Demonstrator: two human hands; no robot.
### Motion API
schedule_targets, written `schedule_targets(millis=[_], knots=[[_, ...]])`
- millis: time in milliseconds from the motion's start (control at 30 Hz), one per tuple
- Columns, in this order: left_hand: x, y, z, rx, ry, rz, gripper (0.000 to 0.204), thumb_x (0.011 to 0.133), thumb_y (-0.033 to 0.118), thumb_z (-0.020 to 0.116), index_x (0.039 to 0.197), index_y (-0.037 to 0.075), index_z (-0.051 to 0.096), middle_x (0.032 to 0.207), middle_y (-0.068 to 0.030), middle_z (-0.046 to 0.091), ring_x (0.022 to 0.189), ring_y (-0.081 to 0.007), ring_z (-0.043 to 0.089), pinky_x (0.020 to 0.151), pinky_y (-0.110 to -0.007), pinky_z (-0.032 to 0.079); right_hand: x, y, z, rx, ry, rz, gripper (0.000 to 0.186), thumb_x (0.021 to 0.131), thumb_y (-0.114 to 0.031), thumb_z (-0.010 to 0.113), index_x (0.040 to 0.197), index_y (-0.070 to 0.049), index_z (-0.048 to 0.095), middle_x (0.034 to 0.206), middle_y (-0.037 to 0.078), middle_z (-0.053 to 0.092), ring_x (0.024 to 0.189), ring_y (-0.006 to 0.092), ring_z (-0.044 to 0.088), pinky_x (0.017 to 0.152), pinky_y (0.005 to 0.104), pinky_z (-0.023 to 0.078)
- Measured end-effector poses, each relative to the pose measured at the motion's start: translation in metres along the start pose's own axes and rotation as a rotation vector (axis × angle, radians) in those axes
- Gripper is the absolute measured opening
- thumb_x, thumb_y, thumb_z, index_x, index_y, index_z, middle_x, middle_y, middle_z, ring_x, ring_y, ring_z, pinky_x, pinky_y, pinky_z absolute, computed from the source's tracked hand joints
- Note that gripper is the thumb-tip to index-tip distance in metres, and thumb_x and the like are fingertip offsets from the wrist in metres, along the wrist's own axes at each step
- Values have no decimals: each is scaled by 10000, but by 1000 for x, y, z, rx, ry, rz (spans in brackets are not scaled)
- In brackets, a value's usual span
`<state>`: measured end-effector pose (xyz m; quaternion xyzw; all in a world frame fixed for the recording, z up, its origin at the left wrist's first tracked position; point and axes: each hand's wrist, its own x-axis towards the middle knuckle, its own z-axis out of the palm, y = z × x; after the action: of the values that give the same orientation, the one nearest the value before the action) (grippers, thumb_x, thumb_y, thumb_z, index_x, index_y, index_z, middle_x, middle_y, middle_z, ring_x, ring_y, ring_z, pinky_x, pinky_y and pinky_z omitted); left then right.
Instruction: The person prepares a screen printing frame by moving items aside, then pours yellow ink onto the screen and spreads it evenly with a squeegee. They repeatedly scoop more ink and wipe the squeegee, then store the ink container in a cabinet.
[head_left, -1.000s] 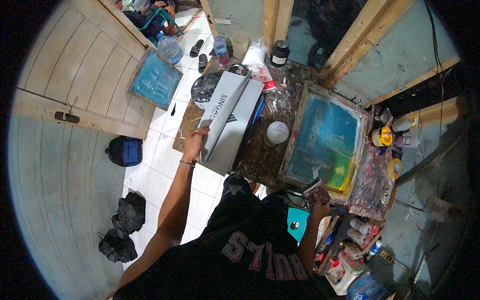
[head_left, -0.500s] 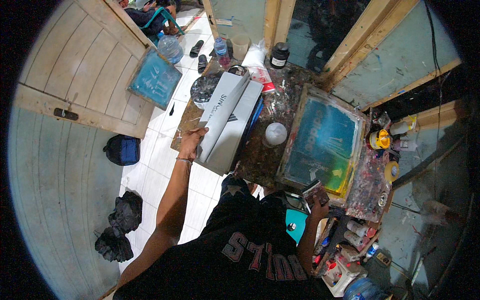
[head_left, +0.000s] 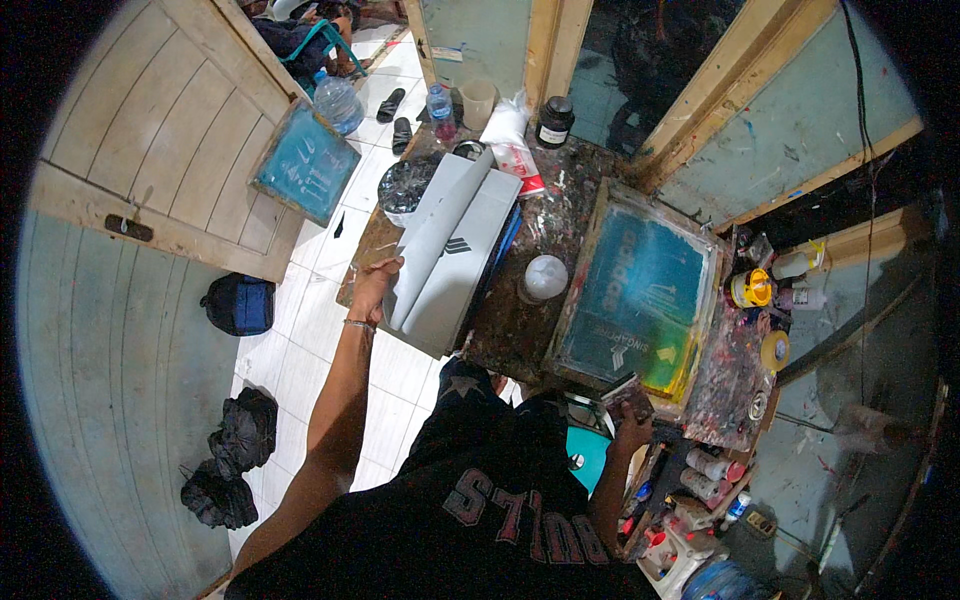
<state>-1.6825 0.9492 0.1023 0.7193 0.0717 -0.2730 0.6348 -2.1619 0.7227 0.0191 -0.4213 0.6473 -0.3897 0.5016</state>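
Curled sheet: on the move; against half a second ago the lettering along the left of the stack has gone from sight, a plain white face of the curled sheet (head_left: 432, 235) shows instead, and more of a dark striped mark is bared beside it
Right hand: nearest the body; right hand (head_left: 632, 428) has its fingers wrapped round a dark stained block (head_left: 624, 396), held just off the near corner of the screen frame (head_left: 632, 295)
Left hand: left hand (head_left: 372, 288) pinches the sheet's left edge, thumb and fingers together, out past the stack's side
Progress: mark printed on the lower sheet (head_left: 482, 240), by the look of it; lifting only part-way, I judge, as the curl lies over the stack; whether ink is wet, cannot tell
Edges: stack's near corner seems to overhang the table (head_left: 570, 205); white cup (head_left: 545, 278) sits between stack and screen frame, tight for a sideways swing
Room: tiled floor (head_left: 300, 350) opens left of the forearm, the roomier side
Far end: black-wrapped bundle (head_left: 402, 186) crowds the sheet's upper left; white bag (head_left: 510, 135) and dark jar (head_left: 555, 122) stand behind
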Motion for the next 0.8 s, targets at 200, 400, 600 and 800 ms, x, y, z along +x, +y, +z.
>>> schedule_targets(millis=[200,400,600,800], knots=[[-4,1,1,6,4,48,365,733,264,848,961,5,730,880,-26,655,821,-123,548,750,-271,423,9,7,1,-61,-25,-33,374,756,15,707,1117,9,606,1036,76,632,899,199,621,776,348,514],[-9,0,5,-42,126,101,409,687,266,880,956,-2,730,841,-14,628,715,-127,532,673,-255,423,6,2,2,-129,-21,-27,425,746,43,706,1158,-8,614,1085,84,642,943,208,629,810,341,522],[-23,6,14,-85,196,123,266,719,212,866,809,21,703,716,7,611,607,-86,496,560,-242,395,13,11,3,-81,-74,-113,453,742,47,715,1180,-26,622,1108,81,646,941,217,636,816,342,525],[-34,10,26,-83,110,162,223,746,196,848,752,32,697,649,36,584,535,-53,434,499,-231,336,28,28,-2,-260,-50,-116,422,707,-102,792,1101,-37,657,1079,92,682,938,225,642,829,356,517]])
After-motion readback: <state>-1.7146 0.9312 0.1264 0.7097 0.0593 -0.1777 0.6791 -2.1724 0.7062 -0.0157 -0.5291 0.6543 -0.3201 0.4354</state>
